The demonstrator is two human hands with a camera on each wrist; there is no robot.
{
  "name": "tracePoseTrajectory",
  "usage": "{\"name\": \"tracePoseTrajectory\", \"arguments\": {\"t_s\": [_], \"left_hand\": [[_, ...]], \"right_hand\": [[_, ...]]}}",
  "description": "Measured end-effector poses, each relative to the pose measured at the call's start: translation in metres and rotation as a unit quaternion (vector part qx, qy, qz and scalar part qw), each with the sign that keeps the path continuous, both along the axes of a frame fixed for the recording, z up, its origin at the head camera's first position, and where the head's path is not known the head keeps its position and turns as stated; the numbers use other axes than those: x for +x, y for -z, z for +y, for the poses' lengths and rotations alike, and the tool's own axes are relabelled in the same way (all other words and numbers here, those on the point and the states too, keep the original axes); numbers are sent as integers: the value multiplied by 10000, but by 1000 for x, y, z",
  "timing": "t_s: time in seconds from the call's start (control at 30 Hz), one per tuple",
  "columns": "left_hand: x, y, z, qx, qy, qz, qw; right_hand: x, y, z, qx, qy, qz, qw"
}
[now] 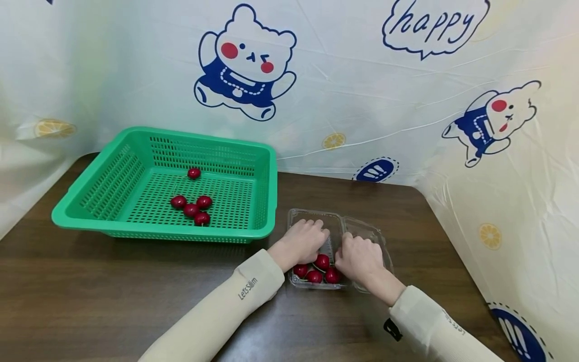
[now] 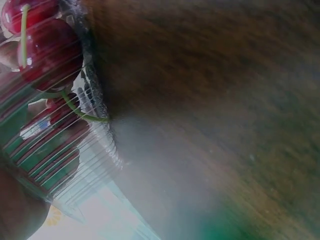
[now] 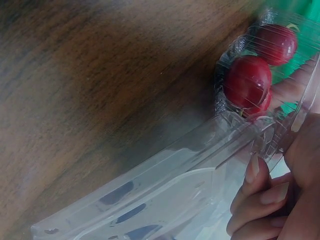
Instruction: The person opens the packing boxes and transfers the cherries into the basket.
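Note:
A clear plastic clamshell box (image 1: 334, 219) stands with its lid (image 1: 367, 229) folded out to the right. Several dark red cherries (image 1: 314, 276) sit in its near end; in the left wrist view, cherries (image 2: 52, 55) with green stems show through the ribbed wall. My left hand (image 1: 304, 240) reaches down into the box, just beyond those cherries, its fingers bent. I cannot tell whether it holds a cherry. My right hand (image 1: 360, 257) has its fingers curled at the hinge side, gripping the box's edge; in the right wrist view its fingertips (image 3: 274, 194) lie close against the plastic.
A green perforated basket (image 1: 267, 201) stands to the left, with several loose cherries (image 1: 191, 210) on its floor. Brown wooden tabletop (image 1: 113, 291) lies under everything. A printed curtain (image 1: 353, 100) hangs along the table's back and right edges.

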State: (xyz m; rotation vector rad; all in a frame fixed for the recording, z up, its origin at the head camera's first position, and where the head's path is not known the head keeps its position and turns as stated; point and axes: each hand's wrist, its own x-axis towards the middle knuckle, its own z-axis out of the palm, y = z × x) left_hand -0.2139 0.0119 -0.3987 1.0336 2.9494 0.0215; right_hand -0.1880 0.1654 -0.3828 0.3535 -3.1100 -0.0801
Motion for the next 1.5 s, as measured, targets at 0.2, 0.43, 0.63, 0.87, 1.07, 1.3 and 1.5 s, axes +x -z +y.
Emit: {"name": "tracePoseTrajectory", "arguments": {"t_s": [0.2, 0.43, 0.63, 0.87, 1.07, 1.3, 1.5], "left_hand": [[0, -2, 1, -32, 5, -95, 9999], [-2, -2, 1, 15, 18, -66, 10000], [-2, -4, 0, 50, 62, 30, 10000], [-2, -12, -1, 63, 41, 61, 10000], [-3, -18, -1, 62, 70, 24, 10000], [-2, -24, 0, 107, 87, 90, 9999], [0, -29, 0, 40, 46, -44, 10000]], "right_hand": [[-1, 0, -1, -7, 7, 8, 10000], [-1, -1, -1, -2, 43, -39, 10000], [0, -1, 0, 3, 31, -9, 10000], [0, -1, 0, -9, -6, 18, 10000], [0, 0, 1, 15, 2, -6, 10000], [-2, -1, 1, 23, 28, -26, 10000], [-1, 0, 1, 12, 11, -12, 10000]]}}
